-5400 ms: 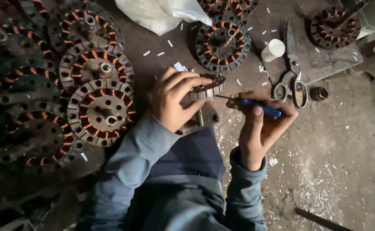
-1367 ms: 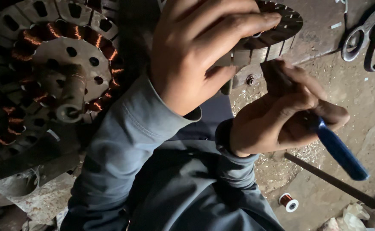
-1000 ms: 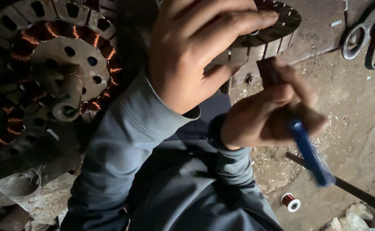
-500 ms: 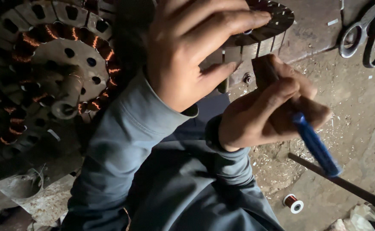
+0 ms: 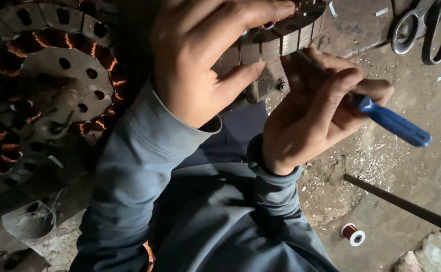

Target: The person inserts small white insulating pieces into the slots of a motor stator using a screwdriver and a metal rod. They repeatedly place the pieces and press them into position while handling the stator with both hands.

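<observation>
— What worries you most here?

— The left hand (image 5: 208,60) is spread over the small stator core (image 5: 286,32) at the top edge of the bench (image 5: 346,30), fingers draped across its top and the thumb pressed against its laminated side. The core sits right at the bench's near edge, partly overhanging. If the thumb's pressure eases, I'd judge it could tip off toward the lap.

— And the other hand?

— The right hand (image 5: 313,113) is clamped on a blue-handled tool (image 5: 394,123), knuckles up, wrist bent back, the handle sticking out to the right past the fingers. The working end points up toward the core's underside, but it is hidden behind the fingers, so I cannot tell whether it touches the metal.

— So a slip?

— That's my guess. The two hands are very close, the right just below the left thumb. If the tool skids off a lamination, it would likely run toward that thumb, or scrape the copper windings (image 5: 301,6) showing at the core's top.

— Anything else around?

— A larger stator (image 5: 54,75) with copper coils lies on the bench's left side, well apart from the tool. Scissors (image 5: 427,27) rest at the top right corner. Down on the floor (image 5: 406,171) there are wire clippings, a dark rod (image 5: 406,204) and a small spool of reddish wire (image 5: 353,234), all clear of both hands.

— And the sleeves?

— Grey-blue, snug at both wrists; nothing loose to snag.
</observation>
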Tool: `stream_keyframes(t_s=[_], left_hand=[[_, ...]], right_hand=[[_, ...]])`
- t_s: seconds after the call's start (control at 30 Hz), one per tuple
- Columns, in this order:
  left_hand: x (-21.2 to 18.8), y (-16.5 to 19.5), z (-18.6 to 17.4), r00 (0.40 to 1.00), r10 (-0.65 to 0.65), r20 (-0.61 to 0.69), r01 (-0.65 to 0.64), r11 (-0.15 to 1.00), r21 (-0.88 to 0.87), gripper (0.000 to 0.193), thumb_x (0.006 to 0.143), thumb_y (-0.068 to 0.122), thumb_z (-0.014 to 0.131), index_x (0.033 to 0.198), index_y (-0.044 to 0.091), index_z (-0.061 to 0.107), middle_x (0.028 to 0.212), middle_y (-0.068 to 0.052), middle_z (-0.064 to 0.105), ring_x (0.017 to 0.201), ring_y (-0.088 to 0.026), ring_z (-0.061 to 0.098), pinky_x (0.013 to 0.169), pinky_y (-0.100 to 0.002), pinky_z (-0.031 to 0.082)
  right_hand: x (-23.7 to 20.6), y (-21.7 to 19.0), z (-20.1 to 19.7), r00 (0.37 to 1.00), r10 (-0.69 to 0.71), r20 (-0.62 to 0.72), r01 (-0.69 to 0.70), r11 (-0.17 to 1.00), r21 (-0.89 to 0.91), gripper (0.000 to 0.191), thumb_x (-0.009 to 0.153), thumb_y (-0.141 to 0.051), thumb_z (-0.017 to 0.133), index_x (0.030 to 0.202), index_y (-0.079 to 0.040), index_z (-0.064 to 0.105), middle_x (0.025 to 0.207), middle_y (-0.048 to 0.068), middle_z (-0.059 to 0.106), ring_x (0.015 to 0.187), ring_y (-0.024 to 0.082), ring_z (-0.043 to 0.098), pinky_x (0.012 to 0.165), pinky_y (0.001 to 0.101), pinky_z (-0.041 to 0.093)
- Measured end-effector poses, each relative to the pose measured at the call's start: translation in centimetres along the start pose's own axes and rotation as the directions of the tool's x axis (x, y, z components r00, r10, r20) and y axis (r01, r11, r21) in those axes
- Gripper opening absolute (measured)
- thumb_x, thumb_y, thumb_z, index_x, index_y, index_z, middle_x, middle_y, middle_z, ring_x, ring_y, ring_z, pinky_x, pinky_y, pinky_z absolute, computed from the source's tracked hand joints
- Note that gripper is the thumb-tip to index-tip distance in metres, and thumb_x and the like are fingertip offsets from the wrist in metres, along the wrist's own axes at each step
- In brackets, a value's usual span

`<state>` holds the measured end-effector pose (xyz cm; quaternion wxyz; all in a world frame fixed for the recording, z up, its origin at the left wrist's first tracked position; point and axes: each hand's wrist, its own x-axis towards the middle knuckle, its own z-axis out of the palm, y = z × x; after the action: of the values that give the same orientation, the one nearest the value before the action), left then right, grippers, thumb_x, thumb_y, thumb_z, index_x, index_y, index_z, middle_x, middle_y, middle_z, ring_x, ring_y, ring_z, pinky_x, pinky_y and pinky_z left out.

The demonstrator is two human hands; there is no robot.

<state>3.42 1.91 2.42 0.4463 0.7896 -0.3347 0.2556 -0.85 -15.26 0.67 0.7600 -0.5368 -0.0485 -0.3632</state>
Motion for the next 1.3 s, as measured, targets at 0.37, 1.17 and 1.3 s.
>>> stream_keyframes(t_s=[0.37, 1.17, 1.3], left_hand=[[0.0, 0.2, 0.0, 0.999, -0.025, 0.033, 0.025, 1.0, -0.007, 0.053, 0.086, 0.003, 0.083, 0.135, 0.01, 0.065, 0.134, -0.002, 0.066, 0.125, -0.019, 0.064, 0.109, -0.029, 0.052], [0.3, 0.2, -0.3, 0.999, 0.005, 0.039, -0.004, 1.0, -0.019, 0.051, 0.088, 0.0, 0.08, 0.135, 0.01, 0.062, 0.134, -0.001, 0.065, 0.122, -0.02, 0.062, 0.106, -0.03, 0.047], [0.5, 0.1, -0.5, 0.999, 0.02, 0.034, -0.02, 1.0, 0.004, 0.051, 0.087, 0.001, 0.08, 0.134, 0.009, 0.063, 0.132, -0.001, 0.065, 0.123, -0.02, 0.063, 0.107, -0.032, 0.047]], right_hand=[[-0.4, 0.8, -0.2, 0.998, -0.061, -0.003, 0.06, 0.997, -0.053, 0.019, 0.118, -0.013, 0.057, 0.111, -0.004, 0.041, 0.098, 0.02, 0.069, 0.088, 0.023, 0.071, 0.083, 0.0372, 0.06], [-0.6, -0.6, -0.4, 0.999, 0.012, 0.047, -0.014, 0.999, 0.041, 0.011, 0.119, -0.009, 0.057, 0.128, -0.005, 0.051, 0.104, 0.017, 0.072, 0.091, 0.022, 0.071, 0.088, 0.0343, 0.059], [0.3, -1.2, -0.8, 0.992, 0.05, 0.114, -0.038, 0.994, -0.101, 0.016, 0.118, -0.006, 0.06, 0.13, -0.003, 0.049, 0.107, 0.019, 0.071, 0.095, 0.022, 0.07, 0.091, 0.0355, 0.06]])
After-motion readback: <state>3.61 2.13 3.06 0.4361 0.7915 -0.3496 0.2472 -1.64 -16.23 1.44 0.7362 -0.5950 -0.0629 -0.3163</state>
